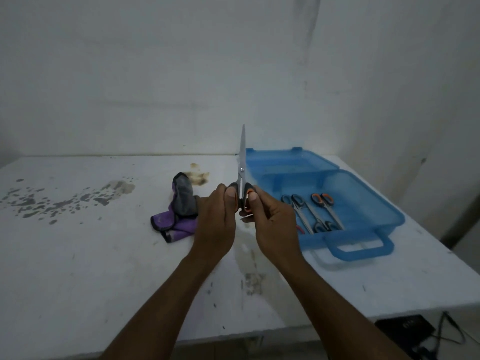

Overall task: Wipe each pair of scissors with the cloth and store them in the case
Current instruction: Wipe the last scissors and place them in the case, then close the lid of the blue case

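A pair of scissors (242, 162) with black and orange handles stands upright above the table, blades closed and pointing up. My left hand (215, 219) grips its left handle loop and my right hand (272, 224) grips the right loop. The purple and grey cloth (179, 214) lies crumpled on the table just left of my left hand. The blue translucent case (363, 245) sits open to the right. Several scissors (311, 211) lie inside the case, some with orange handles, some grey.
The white table (104, 255) carries dark stains at the left and near the cloth. A wall stands close behind it. The case lid (285, 159) lies flat toward the wall. A dark device with cables (405, 331) sits on the floor at the bottom right.
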